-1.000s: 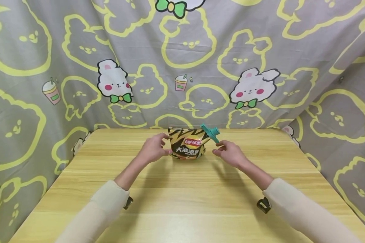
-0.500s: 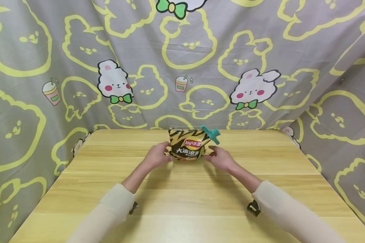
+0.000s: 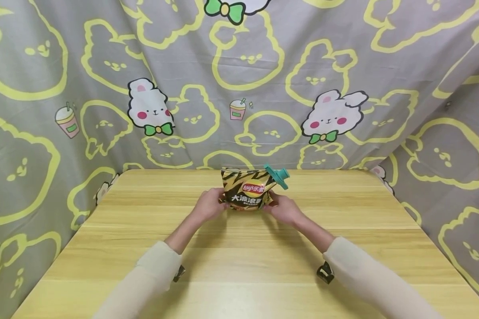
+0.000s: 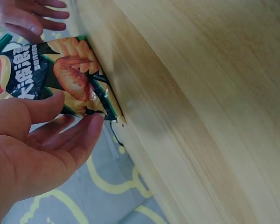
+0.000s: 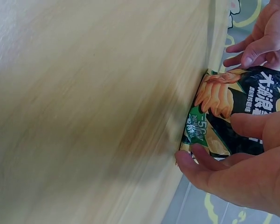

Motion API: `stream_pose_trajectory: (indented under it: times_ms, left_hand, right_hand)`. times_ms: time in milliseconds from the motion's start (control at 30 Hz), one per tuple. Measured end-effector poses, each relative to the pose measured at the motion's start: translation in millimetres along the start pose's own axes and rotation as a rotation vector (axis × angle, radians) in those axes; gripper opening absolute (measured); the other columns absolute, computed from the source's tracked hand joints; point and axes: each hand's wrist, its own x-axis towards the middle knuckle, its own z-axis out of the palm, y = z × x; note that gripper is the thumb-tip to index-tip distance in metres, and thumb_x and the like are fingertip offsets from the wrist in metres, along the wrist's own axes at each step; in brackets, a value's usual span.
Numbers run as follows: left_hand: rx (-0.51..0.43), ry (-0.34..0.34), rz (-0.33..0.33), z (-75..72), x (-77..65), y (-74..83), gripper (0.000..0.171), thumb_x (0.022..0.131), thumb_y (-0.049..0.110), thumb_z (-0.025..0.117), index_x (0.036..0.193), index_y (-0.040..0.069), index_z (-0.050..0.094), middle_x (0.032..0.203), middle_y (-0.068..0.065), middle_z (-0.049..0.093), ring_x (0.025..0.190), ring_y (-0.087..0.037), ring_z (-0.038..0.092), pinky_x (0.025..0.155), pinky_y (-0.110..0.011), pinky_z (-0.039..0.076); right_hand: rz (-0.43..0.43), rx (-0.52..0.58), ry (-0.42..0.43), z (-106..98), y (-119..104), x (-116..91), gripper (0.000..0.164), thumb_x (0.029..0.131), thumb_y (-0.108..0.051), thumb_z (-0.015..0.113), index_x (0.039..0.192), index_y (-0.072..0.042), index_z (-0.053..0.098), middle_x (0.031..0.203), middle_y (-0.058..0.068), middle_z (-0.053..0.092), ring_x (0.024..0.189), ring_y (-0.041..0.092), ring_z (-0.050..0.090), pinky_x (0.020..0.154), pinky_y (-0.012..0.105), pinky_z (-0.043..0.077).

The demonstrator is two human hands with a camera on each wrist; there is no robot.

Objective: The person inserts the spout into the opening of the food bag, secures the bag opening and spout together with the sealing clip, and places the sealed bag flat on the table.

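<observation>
A black-and-gold bag of Lay's chips (image 3: 245,188) stands upright near the table's back edge. A teal sealing clip with a round spout (image 3: 278,176) sits slanted across its upper right corner. At the bag's left side my left hand (image 3: 210,204) holds the lower part; the left wrist view shows the thumb over the front and the other fingers along the side edge. My right hand (image 3: 284,207) holds the opposite lower side, its thumb (image 5: 252,127) across the printed front in the right wrist view. The fingertips behind the bag are partly hidden.
The light wooden table (image 3: 247,257) stretches toward me from the bag. Behind it and at both sides hangs a grey curtain (image 3: 183,53) with yellow outlines and white rabbits. Small black devices sit under the left cuff (image 3: 178,273) and right cuff (image 3: 325,272).
Both hands have moved inward and lower, from beside the bag to holding its lower sides. The bag and its clip stand in nearly the same place.
</observation>
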Motion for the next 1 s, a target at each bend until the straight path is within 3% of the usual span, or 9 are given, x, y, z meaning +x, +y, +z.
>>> stream_pose_trajectory:
  times_ms: [267,467,633,833,933,1000]
  left_hand:
    - [-0.009,0.027,0.005,3.6,-2.1,-0.7,0.032,0.085,0.003,0.075,0.117,0.001,0.071,0.111,-0.018,0.075,0.102,-0.037,0.072,0.095,-0.051,0.055]
    - [-0.034,0.026,-0.006,2.6,-1.7,2.0,0.036,0.084,0.002,0.076,0.12,0.001,0.07,0.11,-0.017,0.076,0.104,-0.037,0.071,0.098,-0.051,0.053]
    - [-0.019,0.016,0.003,1.8,-2.4,3.6,0.036,0.083,0.003,0.077,0.119,0.001,0.07,0.105,-0.015,0.077,0.1,-0.035,0.072,0.096,-0.049,0.055]
    - [-0.046,-0.031,-0.019,-2.7,-5.8,10.6,0.036,0.081,0.001,0.077,0.116,0.003,0.072,0.099,-0.012,0.078,0.097,-0.031,0.073,0.096,-0.049,0.054]
    - [-0.064,-0.081,-0.039,-5.7,-6.7,13.9,0.035,0.082,0.002,0.077,0.116,0.002,0.072,0.096,-0.011,0.078,0.091,-0.028,0.074,0.087,-0.044,0.056]
    - [-0.07,-0.116,-0.05,-7.5,-6.7,15.7,0.033,0.084,0.006,0.078,0.116,0.002,0.072,0.094,-0.012,0.078,0.086,-0.025,0.074,0.079,-0.039,0.057]
  right_hand:
    - [-0.023,0.014,0.036,5.9,-1.5,0.8,0.066,0.097,-0.024,0.064,0.152,0.001,0.039,0.12,0.023,0.071,0.107,0.037,0.069,0.09,0.046,0.056]
    - [-0.035,0.026,0.083,5.2,-3.7,0.0,0.05,0.095,-0.024,0.066,0.139,-0.001,0.059,0.117,0.019,0.073,0.105,0.033,0.07,0.091,0.046,0.056]
    - [-0.028,0.014,0.083,1.4,-6.3,-1.3,0.039,0.096,-0.024,0.064,0.129,-0.002,0.068,0.123,0.019,0.071,0.095,0.026,0.07,0.083,0.04,0.055]
    - [0.003,0.034,0.07,-4.9,-6.6,-5.1,0.039,0.096,-0.022,0.061,0.128,0.0,0.068,0.118,0.021,0.073,0.06,0.013,0.05,0.059,0.03,0.043]
    - [0.005,0.052,0.067,-8.3,-6.2,-7.4,0.04,0.096,-0.02,0.06,0.13,0.001,0.066,0.116,0.023,0.073,0.052,0.011,0.038,0.053,0.028,0.038]
    - [0.012,0.062,0.062,-10.7,-6.3,-8.9,0.04,0.097,-0.02,0.06,0.131,0.0,0.065,0.103,0.023,0.075,0.049,0.009,0.033,0.05,0.026,0.033]
